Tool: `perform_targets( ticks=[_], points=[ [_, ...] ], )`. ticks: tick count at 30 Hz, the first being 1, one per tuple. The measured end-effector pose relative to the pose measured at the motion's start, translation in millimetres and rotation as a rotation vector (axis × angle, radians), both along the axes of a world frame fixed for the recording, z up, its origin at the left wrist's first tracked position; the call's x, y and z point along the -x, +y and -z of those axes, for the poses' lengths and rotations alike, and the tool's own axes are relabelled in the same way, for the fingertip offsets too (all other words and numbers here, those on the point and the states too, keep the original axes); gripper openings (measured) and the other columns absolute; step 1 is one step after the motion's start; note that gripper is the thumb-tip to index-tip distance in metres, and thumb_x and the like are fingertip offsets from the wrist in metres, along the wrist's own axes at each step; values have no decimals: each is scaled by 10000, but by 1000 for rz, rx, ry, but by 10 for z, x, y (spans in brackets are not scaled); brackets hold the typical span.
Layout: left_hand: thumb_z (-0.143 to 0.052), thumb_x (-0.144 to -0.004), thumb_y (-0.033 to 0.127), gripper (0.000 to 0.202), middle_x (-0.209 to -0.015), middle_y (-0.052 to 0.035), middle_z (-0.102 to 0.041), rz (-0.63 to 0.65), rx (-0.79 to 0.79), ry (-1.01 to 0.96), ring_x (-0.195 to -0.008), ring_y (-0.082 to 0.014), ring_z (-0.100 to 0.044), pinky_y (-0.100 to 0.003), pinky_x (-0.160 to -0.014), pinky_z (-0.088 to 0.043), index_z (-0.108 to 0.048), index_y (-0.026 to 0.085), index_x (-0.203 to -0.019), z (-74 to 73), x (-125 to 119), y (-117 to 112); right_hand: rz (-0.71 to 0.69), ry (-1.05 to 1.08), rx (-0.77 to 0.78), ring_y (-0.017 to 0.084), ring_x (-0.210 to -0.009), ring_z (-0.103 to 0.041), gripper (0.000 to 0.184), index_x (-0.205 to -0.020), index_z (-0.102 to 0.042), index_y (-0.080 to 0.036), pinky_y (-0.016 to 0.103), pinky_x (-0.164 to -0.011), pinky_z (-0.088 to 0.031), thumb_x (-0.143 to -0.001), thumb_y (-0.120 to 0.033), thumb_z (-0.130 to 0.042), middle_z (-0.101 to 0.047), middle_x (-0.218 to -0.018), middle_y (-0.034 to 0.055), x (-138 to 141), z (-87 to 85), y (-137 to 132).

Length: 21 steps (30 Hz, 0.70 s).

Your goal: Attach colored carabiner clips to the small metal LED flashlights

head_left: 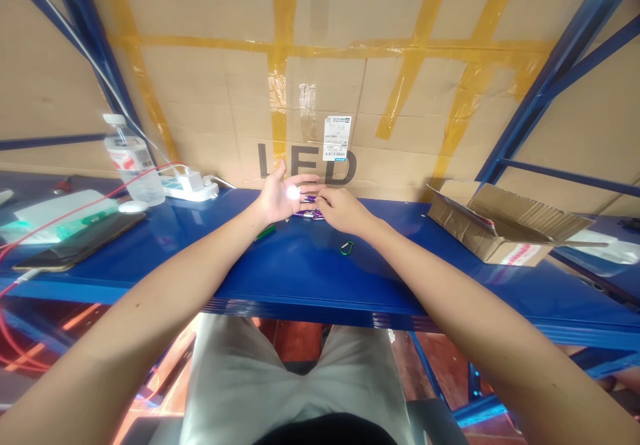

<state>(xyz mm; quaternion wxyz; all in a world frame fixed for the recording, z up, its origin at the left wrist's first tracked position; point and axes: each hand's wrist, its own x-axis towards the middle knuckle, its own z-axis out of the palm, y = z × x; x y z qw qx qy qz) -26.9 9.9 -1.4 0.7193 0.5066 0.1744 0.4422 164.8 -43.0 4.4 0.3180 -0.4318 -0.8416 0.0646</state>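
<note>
My left hand [280, 195] is held palm up with fingers spread, and a bright white spot of light [293, 193] falls on the palm. My right hand [340, 208] is closed in a pinch on a small purple flashlight-like item [309, 199] whose tip points at the left palm. Several more small purple items [307, 214] lie on the blue shelf [300, 271] just under both hands. A green carabiner [346, 247] lies on the shelf near my right wrist, and a thin green stick [265, 233] lies beside my left wrist.
An open cardboard box [505, 225] sits at the right. At the left are a plastic bottle [134, 161], a white power strip [193, 185] with red cable, a dark phone [80, 245] and a white case. A taped cardboard wall marked LED stands behind.
</note>
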Motion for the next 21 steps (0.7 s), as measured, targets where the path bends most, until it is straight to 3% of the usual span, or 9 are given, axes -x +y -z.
perform_targets(
  ticks=[11, 21],
  points=[
    [-190, -984, 762, 907, -1136, -267, -746, 56, 49, -46, -1054, -374, -724, -501, -856, -583, -727, 56, -1172, 9, 6, 30, 6, -44, 33, 212, -827, -660, 344, -843, -702, -150, 316, -732, -482, -1024, -200, -413, -741, -944, 113, 22, -21, -39],
    [-194, -981, 766, 903, -1087, -254, -754, 60, 26, -49, -1042, -362, -723, -498, -865, -582, -735, 62, -1147, 8, 3, 19, 17, -28, 26, 221, -893, -681, 317, -898, -713, -155, 305, -798, -493, -1031, -197, -428, -755, -999, 115, 22, -31, -48]
  ],
)
